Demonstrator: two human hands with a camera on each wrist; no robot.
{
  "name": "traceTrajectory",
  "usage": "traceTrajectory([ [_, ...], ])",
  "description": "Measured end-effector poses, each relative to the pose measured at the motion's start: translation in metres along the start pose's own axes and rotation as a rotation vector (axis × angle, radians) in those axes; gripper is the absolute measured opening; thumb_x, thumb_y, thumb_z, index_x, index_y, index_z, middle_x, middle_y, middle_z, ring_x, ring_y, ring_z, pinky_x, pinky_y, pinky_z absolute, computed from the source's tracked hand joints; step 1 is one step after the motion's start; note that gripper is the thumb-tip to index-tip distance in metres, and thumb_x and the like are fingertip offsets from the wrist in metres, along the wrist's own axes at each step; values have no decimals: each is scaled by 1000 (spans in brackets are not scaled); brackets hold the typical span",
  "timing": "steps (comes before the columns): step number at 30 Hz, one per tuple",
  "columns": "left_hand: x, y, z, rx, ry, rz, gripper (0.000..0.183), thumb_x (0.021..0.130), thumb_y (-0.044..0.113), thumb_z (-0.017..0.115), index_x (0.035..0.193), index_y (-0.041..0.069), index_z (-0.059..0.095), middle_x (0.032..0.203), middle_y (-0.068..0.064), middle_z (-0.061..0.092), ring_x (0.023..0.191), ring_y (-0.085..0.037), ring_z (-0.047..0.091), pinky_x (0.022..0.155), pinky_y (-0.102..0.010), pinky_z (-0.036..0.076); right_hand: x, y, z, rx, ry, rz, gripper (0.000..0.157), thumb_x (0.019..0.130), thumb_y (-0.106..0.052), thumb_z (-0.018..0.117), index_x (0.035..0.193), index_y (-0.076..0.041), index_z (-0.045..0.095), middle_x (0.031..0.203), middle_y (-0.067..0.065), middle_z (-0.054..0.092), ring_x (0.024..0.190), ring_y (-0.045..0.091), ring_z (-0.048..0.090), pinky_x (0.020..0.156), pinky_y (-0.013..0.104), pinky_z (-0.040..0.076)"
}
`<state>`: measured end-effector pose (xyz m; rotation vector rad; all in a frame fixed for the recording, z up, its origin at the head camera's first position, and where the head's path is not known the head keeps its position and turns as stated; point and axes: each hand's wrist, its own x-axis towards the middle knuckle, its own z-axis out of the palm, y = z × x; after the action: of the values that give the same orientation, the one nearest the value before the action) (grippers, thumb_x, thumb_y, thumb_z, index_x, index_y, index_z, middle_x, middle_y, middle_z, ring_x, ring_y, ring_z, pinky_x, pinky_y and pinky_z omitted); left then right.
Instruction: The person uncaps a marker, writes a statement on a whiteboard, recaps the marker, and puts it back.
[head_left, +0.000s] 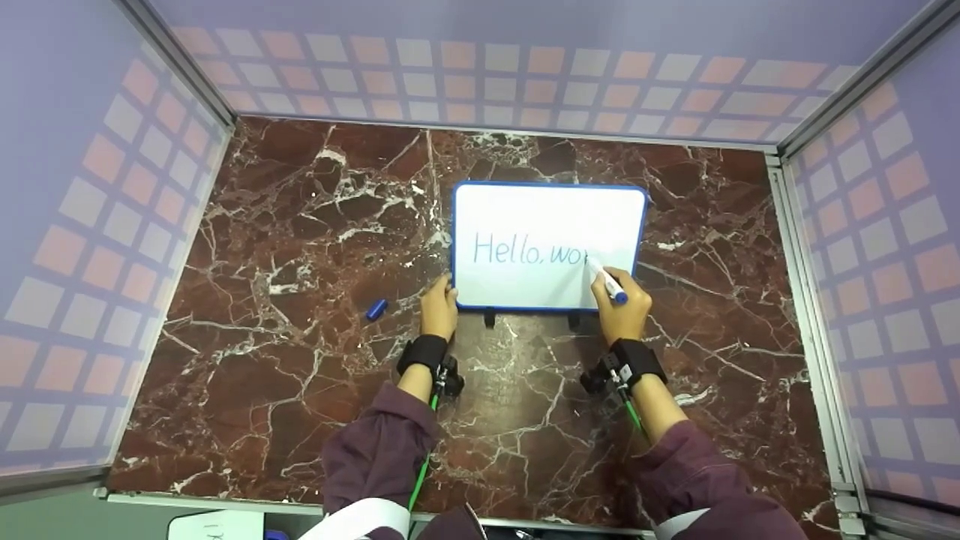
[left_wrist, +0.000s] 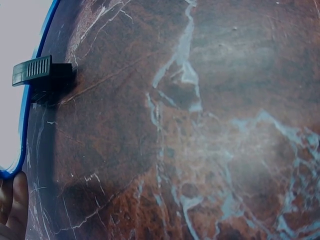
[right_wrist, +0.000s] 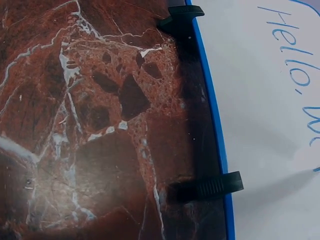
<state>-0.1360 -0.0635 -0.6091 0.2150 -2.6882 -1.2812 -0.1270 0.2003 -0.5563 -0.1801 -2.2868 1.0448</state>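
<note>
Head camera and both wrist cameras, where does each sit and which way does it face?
Head: worn on the head, looking forward and down at whiteboard, marker and cap; left hand, right hand, sleeves show.
Left wrist: on that wrist, facing the whiteboard's corner and a black clip; fingers show, lower left.
Right wrist: on that wrist, facing the lettering and two clips; no hand shows.
Shared: both wrist views show whiteboard and tabletop.

The whiteboard (head_left: pixel 547 214) looks smooth (its clips (right_wrist: pixel 222 184) ridged, matt plastic), the marble-like tabletop (head_left: pixel 247 375) glossy, the sleeves (head_left: pixel 382 442) matt cloth.
</note>
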Motion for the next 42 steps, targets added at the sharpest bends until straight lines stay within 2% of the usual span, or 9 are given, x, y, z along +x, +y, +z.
traceTrajectory([
  [14,2,-3,-2,-26,-11,14,30,90,4,54,119,-2,57,103,-21,68,98,-31,65,86,-40,52,3,-1,-1,14,42,15,20,79,-12,64,90,4,69,82,20,71,72,34,67,64,43,53],
  [18,24,-88,57,-12,66,131,31,92,22,53,121,11,58,97,-9,69,91,-22,66,80,-33,52,3,-1,-2,15,47,18,19,79,-12,64,91,3,69,82,20,71,70,34,67,63,43,53],
  [21,41,-147,101,7,82,135,32,92,28,54,122,17,58,96,-7,69,89,-22,65,79,-34,52,3,-1,-3,17,64,12,19,79,-12,64,89,3,69,80,20,71,68,33,67,61,42,52],
  [24,32,-114,75,3,69,125,31,91,20,55,120,11,59,97,-10,69,92,-24,66,81,-34,52,6,0,-4,21,93,8,19,78,-12,64,88,3,69,79,20,71,67,32,67,60,41,52],
  [29,4,-13,3,-22,20,56,28,87,2,56,114,-6,59,100,-22,67,96,-34,64,87,-42,51,12,2,-6,23,108,12,18,79,-11,64,88,4,69,80,20,71,68,31,67,60,40,52],
  [31,1,-7,1,-47,17,42,28,88,2,56,114,-6,60,101,-23,67,97,-36,64,88,-44,50,14,2,-6,29,103,15,18,79,-10,64,88,4,69,81,19,71,69,32,67,61,40,52],
  [39,11,-38,23,-53,24,34,29,90,10,55,118,1,59,102,-19,68,98,-30,65,89,-38,51,13,2,-4,38,68,5,19,80,-12,63,91,3,69,84,19,71,72,31,68,64,40,53],
  [40,10,-28,15,-41,-2,24,31,88,5,56,119,-1,58,104,-20,67,99,-32,64,89,-41,51,13,2,-4,40,67,3,19,81,-12,63,91,3,69,85,20,71,73,31,68,64,40,54],
  [42,12,-40,24,-24,43,64,28,92,15,53,117,4,60,99,-16,69,94,-23,66,85,-30,52,13,2,-5,37,61,0,20,81,-12,63,92,3,69,86,20,71,74,32,68,65,41,54],
])
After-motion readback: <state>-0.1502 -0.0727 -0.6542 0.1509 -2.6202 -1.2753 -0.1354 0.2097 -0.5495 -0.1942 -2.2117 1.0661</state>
